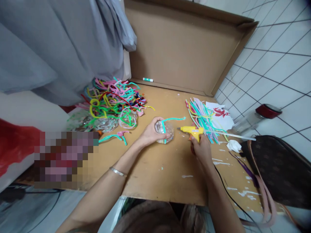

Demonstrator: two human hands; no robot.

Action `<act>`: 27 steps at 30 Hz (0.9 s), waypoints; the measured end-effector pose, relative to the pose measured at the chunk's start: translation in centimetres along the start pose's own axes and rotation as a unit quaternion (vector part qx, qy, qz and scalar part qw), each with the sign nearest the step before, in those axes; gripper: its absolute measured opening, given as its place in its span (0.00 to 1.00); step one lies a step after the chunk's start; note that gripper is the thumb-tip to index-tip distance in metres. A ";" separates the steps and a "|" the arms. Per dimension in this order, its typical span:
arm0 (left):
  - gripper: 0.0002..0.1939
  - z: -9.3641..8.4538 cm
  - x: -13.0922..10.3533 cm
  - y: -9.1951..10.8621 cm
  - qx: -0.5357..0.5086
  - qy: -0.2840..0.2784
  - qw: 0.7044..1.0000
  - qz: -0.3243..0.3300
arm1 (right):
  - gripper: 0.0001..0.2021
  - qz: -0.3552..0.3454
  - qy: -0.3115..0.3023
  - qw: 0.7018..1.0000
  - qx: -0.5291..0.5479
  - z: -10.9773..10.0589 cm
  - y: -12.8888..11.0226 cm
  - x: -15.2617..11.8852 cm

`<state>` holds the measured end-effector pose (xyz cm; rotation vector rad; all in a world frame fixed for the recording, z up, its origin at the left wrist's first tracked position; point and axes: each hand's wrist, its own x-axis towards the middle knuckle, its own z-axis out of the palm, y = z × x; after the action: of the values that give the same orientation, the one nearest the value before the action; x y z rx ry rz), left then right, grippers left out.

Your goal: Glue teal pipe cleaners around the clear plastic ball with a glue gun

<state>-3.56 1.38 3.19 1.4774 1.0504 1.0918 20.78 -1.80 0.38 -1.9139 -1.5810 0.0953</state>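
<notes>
My left hand (153, 131) is wrapped round the left side of a clear, round plastic piece (170, 129) above the tabletop. A turquoise fuzzy stem (175, 119) runs down over this piece, and its free end sticks out to the right. In my right hand (201, 145) is a yellow glue gun (194, 130), gripped by its handle. Its nozzle points left at the clear piece, a small gap away. A long translucent glue stick (233, 134) extends from the gun's back.
Colourful fuzzy stems (114, 97) are heaped at the back left, beside clear plastic pieces (107, 123). More stems (200, 113) lie right of centre. At the right are a bottle (250, 119), crumpled tissue (234, 146) and a dark bag (279, 168). Cardboard (189, 48) stands behind.
</notes>
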 end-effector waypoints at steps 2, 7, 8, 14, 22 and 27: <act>0.34 0.0 0.0 0.0 -0.006 -0.001 1.000 0.004 | 0.14 -0.014 -0.007 0.999 -0.047 0.6 0.5 0.2; 0.34 0.1 -0.2 0.3 0.004 -0.005 1.000 -0.005 | 0.12 -0.018 -0.017 0.995 -0.094 1.2 0.6 0.1; 0.34 0.2 -0.2 0.3 0.007 -0.006 1.000 -0.005 | 0.12 -0.019 -0.012 0.994 -0.108 1.0 0.4 -0.1; 0.34 0.3 0.0 -0.3 0.029 -0.008 0.999 0.022 | 0.17 -0.109 0.113 0.987 -0.038 -0.3 -1.5 -0.7; 0.35 0.0 -0.2 0.2 0.073 -0.022 0.997 0.018 | 0.14 -0.222 0.048 0.947 0.229 -2.2 -8.4 -0.5; 0.35 0.1 -0.2 0.4 0.093 -0.036 0.995 -0.001 | 0.09 -0.284 0.085 0.924 0.241 -2.7 -10.2 -0.7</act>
<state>-3.52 1.11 3.51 1.6511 1.1266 0.9521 13.04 -2.91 7.50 -1.0191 -1.7338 0.0601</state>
